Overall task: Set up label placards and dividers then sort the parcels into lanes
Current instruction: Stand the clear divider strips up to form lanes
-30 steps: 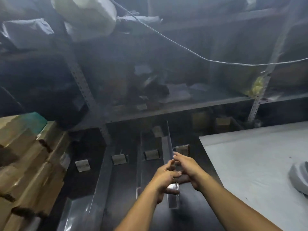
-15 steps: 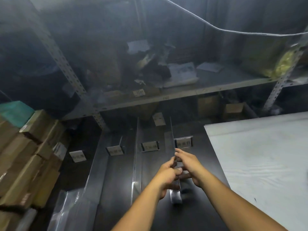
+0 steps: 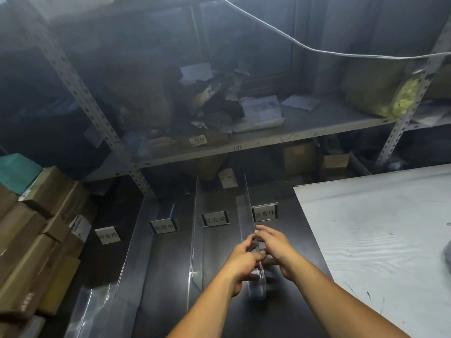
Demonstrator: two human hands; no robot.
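Three clear acrylic dividers stand on the dark table: a left divider, a middle divider and a right divider. My left hand pinches the right divider's upright edge from the left. My right hand holds it from the right, fingers over the top edge and thumb lower down. Several label placards stand across the lanes: the first placard, the second placard, the third placard and the fourth placard. Brown parcels are stacked at the left.
A white sheet covers the table's right side, with a grey object at the frame edge. Behind the table stands a metal shelf rack with cluttered boxes and papers. A cable hangs across the top.
The view has tilted down and drawn closer, so the placards and dividers show larger. Both hands stay on the right divider, now slightly farther along it.
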